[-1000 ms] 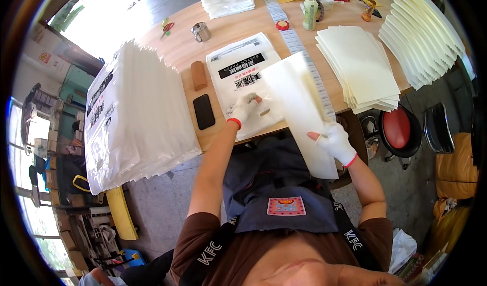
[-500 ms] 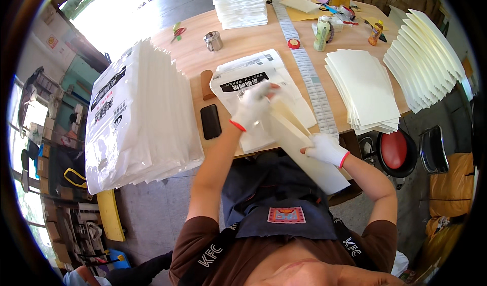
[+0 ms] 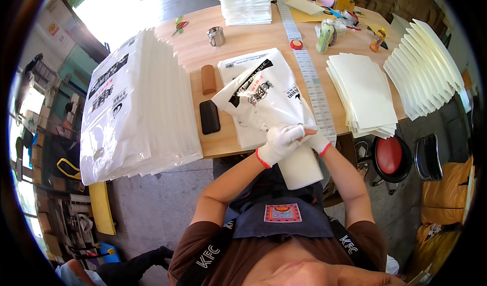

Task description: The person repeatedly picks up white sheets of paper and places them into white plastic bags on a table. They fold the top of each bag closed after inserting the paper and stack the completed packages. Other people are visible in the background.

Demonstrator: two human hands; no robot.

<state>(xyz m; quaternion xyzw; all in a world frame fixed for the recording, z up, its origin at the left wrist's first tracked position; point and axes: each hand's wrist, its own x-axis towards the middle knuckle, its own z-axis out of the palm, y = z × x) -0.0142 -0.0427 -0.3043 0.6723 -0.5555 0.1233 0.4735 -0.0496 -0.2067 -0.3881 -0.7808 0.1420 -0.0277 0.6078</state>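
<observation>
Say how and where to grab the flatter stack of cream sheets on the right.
Pinch the cream stack by its near edge, from the person's side, above and below: that edge juts past the table, so its underside is probably reachable. Uneven layers suggest squeezing the full thickness.

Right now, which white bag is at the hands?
The slanted bag, its near end at the hands; another bag lies beneath it, and the stacked bags sit apart at left.
</observation>
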